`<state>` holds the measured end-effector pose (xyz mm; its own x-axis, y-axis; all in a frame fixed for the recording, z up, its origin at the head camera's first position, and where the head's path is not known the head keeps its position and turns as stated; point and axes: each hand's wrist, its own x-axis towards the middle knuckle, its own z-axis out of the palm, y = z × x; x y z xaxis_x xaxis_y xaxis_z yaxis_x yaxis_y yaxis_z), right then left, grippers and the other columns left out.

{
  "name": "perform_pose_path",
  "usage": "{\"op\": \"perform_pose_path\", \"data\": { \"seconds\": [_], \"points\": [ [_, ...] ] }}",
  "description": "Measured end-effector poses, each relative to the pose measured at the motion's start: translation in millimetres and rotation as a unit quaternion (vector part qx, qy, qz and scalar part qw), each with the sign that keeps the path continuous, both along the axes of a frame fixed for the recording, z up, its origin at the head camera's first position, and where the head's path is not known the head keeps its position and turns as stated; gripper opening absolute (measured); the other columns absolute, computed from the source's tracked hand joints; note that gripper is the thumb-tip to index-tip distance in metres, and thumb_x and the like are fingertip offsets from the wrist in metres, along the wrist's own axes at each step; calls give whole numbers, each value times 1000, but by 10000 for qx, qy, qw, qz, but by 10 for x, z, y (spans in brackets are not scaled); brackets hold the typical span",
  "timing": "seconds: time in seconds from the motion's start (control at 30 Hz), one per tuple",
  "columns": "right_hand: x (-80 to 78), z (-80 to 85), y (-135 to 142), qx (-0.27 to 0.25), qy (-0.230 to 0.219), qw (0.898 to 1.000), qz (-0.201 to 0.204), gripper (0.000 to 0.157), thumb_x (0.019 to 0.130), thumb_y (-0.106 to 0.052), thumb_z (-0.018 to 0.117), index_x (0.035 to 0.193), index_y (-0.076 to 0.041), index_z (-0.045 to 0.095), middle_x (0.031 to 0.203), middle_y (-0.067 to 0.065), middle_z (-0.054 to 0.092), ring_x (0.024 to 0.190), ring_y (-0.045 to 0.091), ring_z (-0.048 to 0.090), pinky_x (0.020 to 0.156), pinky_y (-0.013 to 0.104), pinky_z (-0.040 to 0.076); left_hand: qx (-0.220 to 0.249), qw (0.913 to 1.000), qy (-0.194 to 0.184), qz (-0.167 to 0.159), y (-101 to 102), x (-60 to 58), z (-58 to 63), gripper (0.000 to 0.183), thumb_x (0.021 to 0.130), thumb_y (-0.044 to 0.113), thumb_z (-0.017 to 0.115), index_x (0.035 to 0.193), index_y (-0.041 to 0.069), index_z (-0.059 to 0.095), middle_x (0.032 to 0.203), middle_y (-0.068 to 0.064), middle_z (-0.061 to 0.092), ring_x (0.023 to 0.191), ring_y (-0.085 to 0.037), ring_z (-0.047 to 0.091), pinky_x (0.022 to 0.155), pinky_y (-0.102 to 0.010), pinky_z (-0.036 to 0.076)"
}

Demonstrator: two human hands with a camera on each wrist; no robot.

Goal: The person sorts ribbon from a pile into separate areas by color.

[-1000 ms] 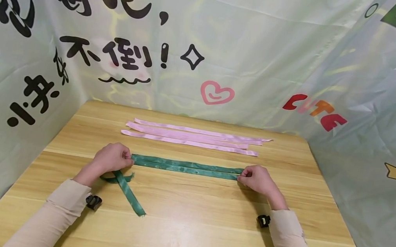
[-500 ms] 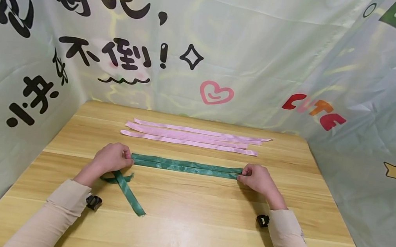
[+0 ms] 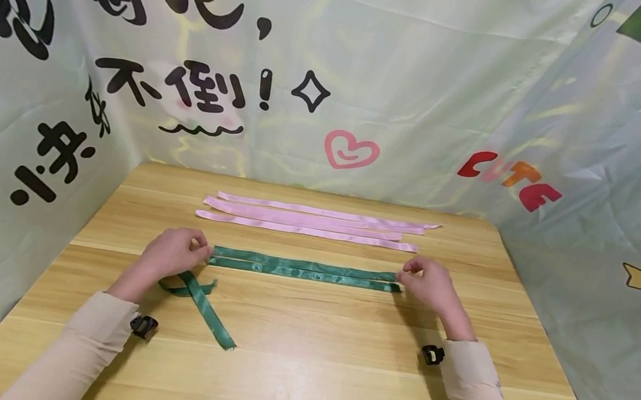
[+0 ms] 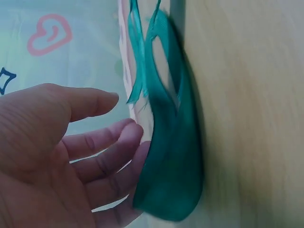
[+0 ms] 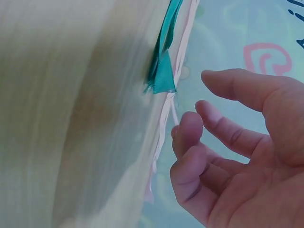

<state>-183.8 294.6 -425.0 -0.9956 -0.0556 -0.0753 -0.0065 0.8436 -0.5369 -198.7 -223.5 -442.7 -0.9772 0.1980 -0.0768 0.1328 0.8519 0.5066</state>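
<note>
Two green satin ribbons lie side by side across the middle of the table, the far ribbon [image 3: 303,264] and the near ribbon [image 3: 302,274]. My left hand [image 3: 173,252] is at their left ends, its thumb and fingers apart in the left wrist view. Another green ribbon [image 3: 206,312] lies crossed in a loop below that hand; up close, the looped ribbon [image 4: 173,166] runs right beside the fingertips. At the right ends is my right hand [image 3: 433,287], thumb parted from loosely bent fingers, with the ribbon ends [image 5: 164,78] just beyond the fingertips.
Several pink ribbons [image 3: 307,219] lie roughly parallel near the back of the wooden table [image 3: 312,358]. A printed cloth backdrop [image 3: 421,94] encloses the back and both sides. Each sleeve cuff has a small black device at the wrist.
Both hands have let go of the green ribbon ends and drawn slightly outward, left hand to the left, right hand to the right. The two ribbons lie slightly farther apart at their right ends.
</note>
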Motion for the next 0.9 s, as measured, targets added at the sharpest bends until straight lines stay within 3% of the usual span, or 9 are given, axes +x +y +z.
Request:
{"op": "perform_pose_path", "data": {
  "seconds": [0.17, 0.23, 0.3, 0.43, 0.53, 0.63, 0.77, 0.9],
  "points": [
    [14, 24, -88, -83, 63, 9999, -2, 28, 101, -26, 68, 115, -2, 68, 127, 25, 68, 101, 34, 61, 93, 57, 50, 166, 9989, 269, -339, -73, 51, 59, 24, 102, 27, 69, 109, 5, 71, 75, -2, 63, 62, -16, 52, 56, -30, 42],
    [21, 17, -138, -100, 185, 9998, 61, 25, 101, -24, 69, 113, -2, 68, 125, 24, 68, 99, 31, 61, 91, 54, 50, 236, 9974, 207, -641, -102, 72, 85, 21, 99, 26, 73, 108, 6, 72, 74, 0, 62, 62, -14, 52, 58, -29, 44],
    [29, 1, -199, -124, 281, 9994, 155, 22, 100, -22, 69, 111, -3, 69, 122, 22, 69, 85, 27, 61, 85, 49, 51, 240, 9948, 81, -986, -132, 98, 117, 22, 96, 25, 76, 109, 9, 72, 77, 4, 64, 66, -12, 55, 63, -29, 47],
    [43, -59, -367, -192, 405, 9980, 437, 17, 100, -20, 70, 106, -5, 71, 114, 17, 71, 68, 17, 50, 75, 38, 47, 224, 9894, -175, -1427, -203, 147, 180, 26, 91, 20, 78, 115, 12, 72, 91, 2, 71, 84, -15, 66, 78, -34, 53],
    [55, -95, -516, -290, 475, 9962, 670, 15, 99, -19, 72, 104, -6, 71, 109, 14, 73, 69, 15, 49, 75, 36, 46, 215, 9893, -261, -1422, -248, 170, 219, 33, 87, 13, 76, 119, 12, 71, 104, -7, 73, 97, -23, 69, 83, -41, 55],
    [70, -101, -673, -400, 483, 9946, 831, 13, 98, -19, 73, 104, -7, 72, 110, 12, 73, 63, 13, 48, 76, 36, 47, 102, 9912, -283, -1291, -286, 177, 225, 38, 84, 10, 76, 121, 10, 70, 110, -14, 72, 97, -27, 68, 83, -44, 56],
    [89, -70, -897, -607, 403, 9923, 997, 12, 99, -19, 73, 106, -9, 72, 114, 12, 73, 51, 11, 40, 68, 33, 44, -54, 9932, -154, -1157, -323, 180, 176, 34, 85, 6, 77, 118, 6, 70, 100, -10, 71, 86, -21, 63, 78, -39, 54],
    [102, -26, -1131, -788, 409, 9884, 1231, 11, 100, -20, 72, 107, -11, 72, 116, 11, 71, 48, 9, 38, 60, 30, 41, -53, 9949, -37, -1011, -316, 186, 130, 15, 90, 6, 74, 105, 4, 74, 81, 1, 65, 72, -13, 54, 66, -29, 47]
  ]
}}
